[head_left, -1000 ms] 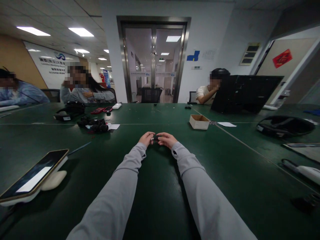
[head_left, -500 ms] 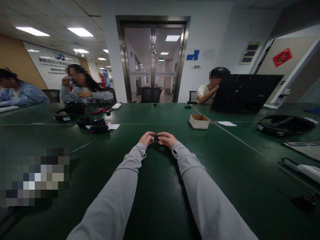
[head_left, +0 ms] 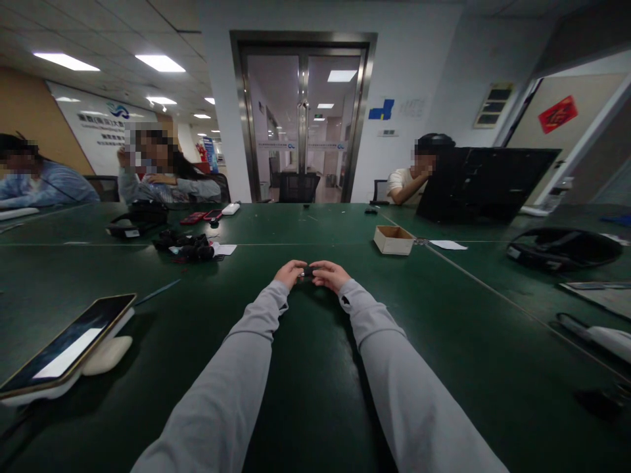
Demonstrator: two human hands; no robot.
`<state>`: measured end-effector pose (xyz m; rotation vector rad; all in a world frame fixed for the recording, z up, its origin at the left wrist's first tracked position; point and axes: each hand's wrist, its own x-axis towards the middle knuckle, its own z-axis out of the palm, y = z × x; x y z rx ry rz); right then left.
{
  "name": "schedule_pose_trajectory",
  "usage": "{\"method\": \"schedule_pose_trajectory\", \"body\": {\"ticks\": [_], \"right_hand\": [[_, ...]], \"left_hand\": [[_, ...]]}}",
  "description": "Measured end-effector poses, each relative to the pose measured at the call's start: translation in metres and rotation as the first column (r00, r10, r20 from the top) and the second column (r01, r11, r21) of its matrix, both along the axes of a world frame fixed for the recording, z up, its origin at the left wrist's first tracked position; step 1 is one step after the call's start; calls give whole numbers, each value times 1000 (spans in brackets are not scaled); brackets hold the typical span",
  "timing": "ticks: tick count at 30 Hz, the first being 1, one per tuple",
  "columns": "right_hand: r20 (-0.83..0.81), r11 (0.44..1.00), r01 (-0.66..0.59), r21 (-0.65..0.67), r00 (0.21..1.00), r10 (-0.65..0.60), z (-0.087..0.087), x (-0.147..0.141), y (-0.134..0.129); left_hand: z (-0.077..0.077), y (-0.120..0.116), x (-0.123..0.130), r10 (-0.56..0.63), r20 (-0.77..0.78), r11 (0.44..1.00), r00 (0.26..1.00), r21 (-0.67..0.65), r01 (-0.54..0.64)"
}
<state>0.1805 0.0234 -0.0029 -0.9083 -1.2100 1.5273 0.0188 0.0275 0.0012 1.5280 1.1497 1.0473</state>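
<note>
Between my two hands is a small dark object (head_left: 308, 270) with a bright, metal-looking end on its left side. Its kind is too small to make out. My left hand (head_left: 290, 273) pinches the left, bright end with thumb and fingers. From the other side, my right hand (head_left: 330, 274) grips the dark end, fingers bent around it. Both hands are held close together just over the green table (head_left: 315, 394), arms stretched forward in grey sleeves. The fingers hide parts of the object.
An open box (head_left: 393, 243) stands ahead to the right. Tangled black gear (head_left: 190, 246) lies ahead to the left. A phone (head_left: 69, 345) rests on a white support at near left. A black headset (head_left: 562, 248) and a monitor (head_left: 486, 184) are on the right. Several people sit across the table.
My hands keep almost the same place and grip on the small dark object. The view has shifted very slightly.
</note>
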Motion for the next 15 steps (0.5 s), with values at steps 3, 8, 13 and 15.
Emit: {"method": "schedule_pose_trajectory", "body": {"ticks": [3, 8, 13, 15], "right_hand": [[3, 1000, -12, 0, 1000, 12, 0, 0, 0], [-15, 1000, -8, -2, 1000, 8, 0, 0, 0], [-17, 1000, -1, -7, 1000, 1, 0, 0, 0], [-22, 1000, 3, 0, 1000, -3, -1, 0, 0]], "left_hand": [[0, 0, 0, -11, -4, 999, 1000, 42, 11], [-1, 0, 0, -22, 15, 1000, 1000, -2, 22], [-2, 2, -1, -48, 24, 999, 999, 23, 48], [-3, 2, -1, -40, 16, 999, 999, 21, 39]]}}
